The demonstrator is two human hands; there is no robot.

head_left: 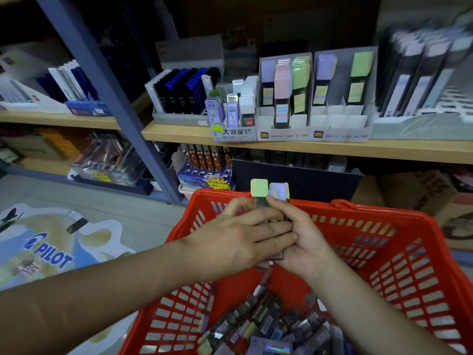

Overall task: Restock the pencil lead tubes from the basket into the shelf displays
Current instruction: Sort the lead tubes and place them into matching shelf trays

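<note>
Hands (268, 234) clasping square-capped tubes (268, 192), red lattice basket (384, 252)

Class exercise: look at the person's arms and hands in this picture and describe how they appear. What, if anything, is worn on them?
Both forearms are bare for as far as the picture shows them; no sleeve reaches into view. The left hand and the right hand wear no gloves. No watch, bracelet or ring can be seen on the wrists or fingers that show, and no markings stand out. The fingernails are short and plain.

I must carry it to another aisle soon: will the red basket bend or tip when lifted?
The red basket looks like stiff moulded plastic, so it probably holds its shape. The lead tubes lie heaped at the near end, so it may tilt that way. The load looks light.
</note>
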